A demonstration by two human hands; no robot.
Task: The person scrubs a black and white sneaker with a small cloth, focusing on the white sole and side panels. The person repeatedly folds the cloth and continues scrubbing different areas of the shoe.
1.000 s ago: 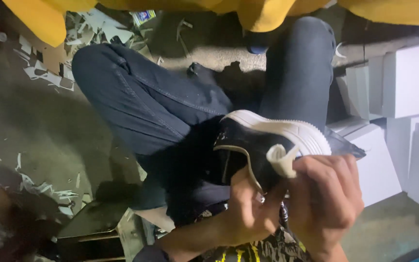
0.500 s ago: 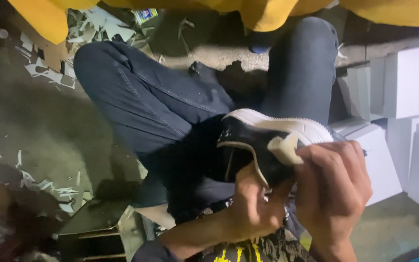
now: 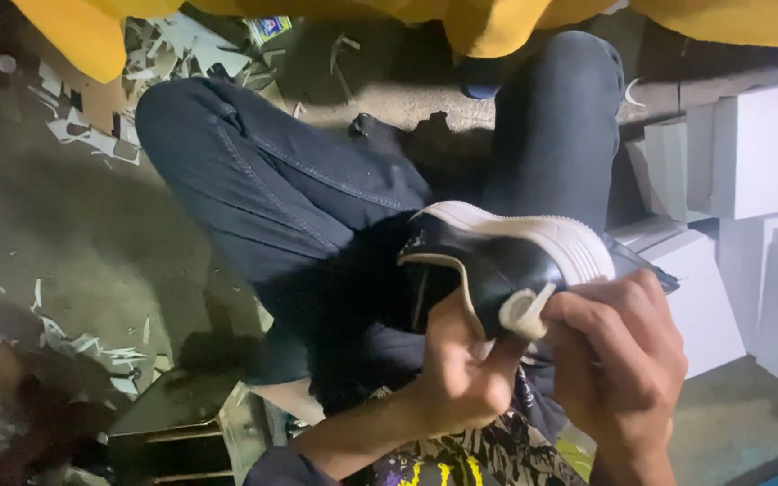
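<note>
- Both my hands close on a black shoe [image 3: 488, 265] with a thick white sole, held over my lap. The left hand [image 3: 461, 369] cups it from below, thumb up against the side near the opening.
- The right hand [image 3: 623, 360] wraps the end nearest me, its fingertips pinching a small cream tab [image 3: 522, 310] against the black upper.
- I judge the shoe light, easy for one hand. The upper looks smooth and glossy, so probably a bit slippery; the sole looks stiffer and ridged, the surer place to hold.
- The tab seems soft and thin, and I would pinch it gently rather than pull on it.
- Just beyond the grip lie my legs in dark jeans [image 3: 272, 198], knees spread.
- To the right of the grip, white boxes [image 3: 749, 162] are stacked, the nearest just beside the shoe.
- Farther out to the left, paper scraps [image 3: 92, 135] litter the floor [image 3: 74, 234], and yellow cloth [image 3: 92, 36] hangs at the far edge.
</note>
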